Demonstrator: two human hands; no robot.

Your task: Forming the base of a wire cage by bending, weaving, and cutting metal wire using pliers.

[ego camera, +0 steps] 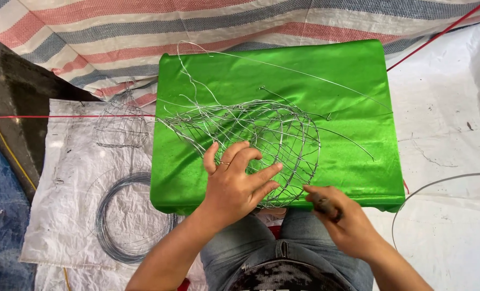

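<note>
Hands on a half-woven wire basket at the near edge of a green-covered table.

Nearest me, my right hand [341, 218] was closed around a dark-handled tool [326, 206], its tip meeting the basket's rim at the near edge, presumably so it could work the wire there. My left hand [234, 183] lay spread, fingers open, pressing on the wire basket [261, 140], which looked like a way to keep it from rolling. The basket lay on its side on the green table [358, 161], its mouth toward the right and loose wire ends trailing toward the far edge. Off the table's left edge, a coil of wire [129, 218] rested on a white sheet [67, 161], with a smaller wire frame [122, 126] farther back.
</note>
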